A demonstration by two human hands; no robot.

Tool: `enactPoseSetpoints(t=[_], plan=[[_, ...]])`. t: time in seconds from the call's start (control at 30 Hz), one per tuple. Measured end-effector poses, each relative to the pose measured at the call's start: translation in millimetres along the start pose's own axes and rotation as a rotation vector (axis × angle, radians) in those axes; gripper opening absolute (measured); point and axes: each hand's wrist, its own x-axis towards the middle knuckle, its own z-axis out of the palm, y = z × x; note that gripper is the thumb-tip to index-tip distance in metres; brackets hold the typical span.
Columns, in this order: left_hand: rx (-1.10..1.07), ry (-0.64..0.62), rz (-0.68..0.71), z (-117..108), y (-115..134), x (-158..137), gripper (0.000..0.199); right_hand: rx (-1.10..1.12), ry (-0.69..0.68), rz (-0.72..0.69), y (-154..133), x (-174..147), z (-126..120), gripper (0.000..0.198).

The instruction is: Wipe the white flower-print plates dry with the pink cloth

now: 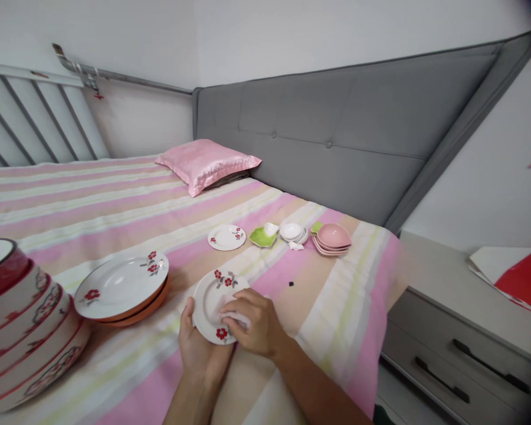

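Observation:
My left hand (203, 345) grips a small white plate (207, 295) with red flowers and grey leaves, thumb on its left rim, palm beneath. Over the plate's middle, my right hand (254, 321) pinches a thin whitish tissue (241, 319) against the surface; the tissue is partly hidden by the fingers. A similar flowered plate (223, 238) lies flat on the bed just beyond. To its right are a green leaf-shaped dish (262, 237), a stack of small white bowls (292, 231) and stacked pink leaf-shaped bowls (334, 236).
Large flowered plates with orange undersides (124, 286) are stacked at left, beside a tall pile of red-rimmed bowls (30, 336). The striped bedspread (128, 206) carries a pink pillow (207, 162) near the grey headboard (314, 124). A drawer cabinet (464, 313) stands at right.

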Motion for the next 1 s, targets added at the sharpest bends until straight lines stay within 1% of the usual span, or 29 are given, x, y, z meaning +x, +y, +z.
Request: enactPoseSetpoints(t=[0.13, 0.23, 0.43, 0.57, 0.7, 0.8, 0.9, 1.0], plan=[[0.011, 0.004, -0.042, 7, -6, -3, 0.044, 0.008, 0.029, -0.03, -1, 0, 0, 0.017], [0.006, 0.03, -0.073, 11, -10, -6, 0.044, 0.01, 0.067, -0.024, -2, 1, 0, 0.018], [0.014, 0.065, -0.106, 16, -15, -9, 0.037, -0.037, 0.145, 0.036, 1, 1, 1, 0.019], [0.021, 0.089, -0.111, 19, -17, -11, 0.037, -0.1, 0.208, 0.119, 3, 2, 1, 0.019], [-0.002, 0.064, -0.133, 20, -18, -12, 0.037, -0.122, 0.267, 0.17, 3, 4, 0, 0.019], [-0.022, 0.056, -0.136, 19, -15, -12, 0.039, -0.144, 0.285, 0.205, 4, 4, 0, 0.019], [-0.038, 0.037, -0.116, 15, -11, -10, 0.041, -0.161, 0.285, 0.232, 6, 4, 1, 0.019], [-0.046, -0.004, -0.085, 11, -7, -7, 0.045, -0.151, 0.257, 0.238, 7, 3, 3, 0.019]])
